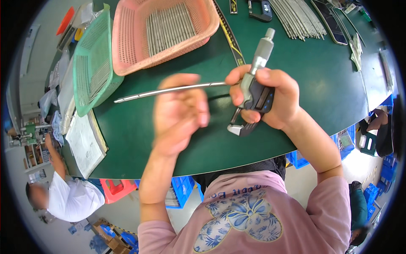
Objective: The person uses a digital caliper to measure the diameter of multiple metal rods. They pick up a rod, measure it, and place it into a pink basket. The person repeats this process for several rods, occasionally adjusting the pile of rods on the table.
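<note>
My right hand [282,99] is closed around a digital outside micrometer [263,59] with a silver barrel and a dark display body. The thimble points up and away, and the frame's curved end hangs below my fingers. A slim, shiny metal rod [137,95] runs leftward from beside my right fingertips, its near end at the micrometer. It crosses my left hand [175,116], which is blurred by motion with its fingers bent. Whether those fingers grip the rod is unclear.
On the green table [237,154] are a pink basket [119,51] of rods, a green basket [80,63], papers [84,144], a measuring tape strip [229,36], another micrometer [263,12], loose rods [298,19] and a phone [330,23]. A co-worker [76,199] sits at left.
</note>
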Motion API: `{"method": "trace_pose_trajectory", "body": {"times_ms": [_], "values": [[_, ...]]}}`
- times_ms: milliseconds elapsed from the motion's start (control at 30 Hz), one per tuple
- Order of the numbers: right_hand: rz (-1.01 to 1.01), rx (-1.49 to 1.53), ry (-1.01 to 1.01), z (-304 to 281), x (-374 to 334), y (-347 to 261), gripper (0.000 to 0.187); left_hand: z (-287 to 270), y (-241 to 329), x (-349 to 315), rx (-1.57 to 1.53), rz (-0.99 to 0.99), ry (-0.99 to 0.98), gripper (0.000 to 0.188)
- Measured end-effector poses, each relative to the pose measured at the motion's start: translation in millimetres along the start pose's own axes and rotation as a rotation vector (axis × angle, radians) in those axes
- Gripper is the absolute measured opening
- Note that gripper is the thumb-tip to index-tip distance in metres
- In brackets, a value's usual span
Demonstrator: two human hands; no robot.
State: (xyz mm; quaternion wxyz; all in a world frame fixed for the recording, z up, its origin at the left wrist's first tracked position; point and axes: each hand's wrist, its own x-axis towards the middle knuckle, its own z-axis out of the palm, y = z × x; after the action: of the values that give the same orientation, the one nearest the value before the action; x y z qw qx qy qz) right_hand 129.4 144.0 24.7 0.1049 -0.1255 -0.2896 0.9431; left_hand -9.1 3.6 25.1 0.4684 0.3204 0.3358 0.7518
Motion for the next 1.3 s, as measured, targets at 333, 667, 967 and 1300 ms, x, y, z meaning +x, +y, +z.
{"method": "trace_pose_trajectory", "body": {"times_ms": [333,667,967,1300], "values": [[-0.067,-0.102,0.119,-1,3,-11,0.063,-2,-18,-3,0.171,-0.151,0.083,0.015],[-0.099,-0.056,0.127,1,1,-9,0.057,-1,-22,-5,0.215,-0.188,0.036,0.012],[-0.045,0.008,0.072,-3,2,-9,0.064,0,-21,-7,0.211,-0.239,0.004,0.014],[-0.086,-0.229,0.157,2,2,-8,0.063,2,-20,-6,0.218,-0.24,-0.022,0.013]]}}
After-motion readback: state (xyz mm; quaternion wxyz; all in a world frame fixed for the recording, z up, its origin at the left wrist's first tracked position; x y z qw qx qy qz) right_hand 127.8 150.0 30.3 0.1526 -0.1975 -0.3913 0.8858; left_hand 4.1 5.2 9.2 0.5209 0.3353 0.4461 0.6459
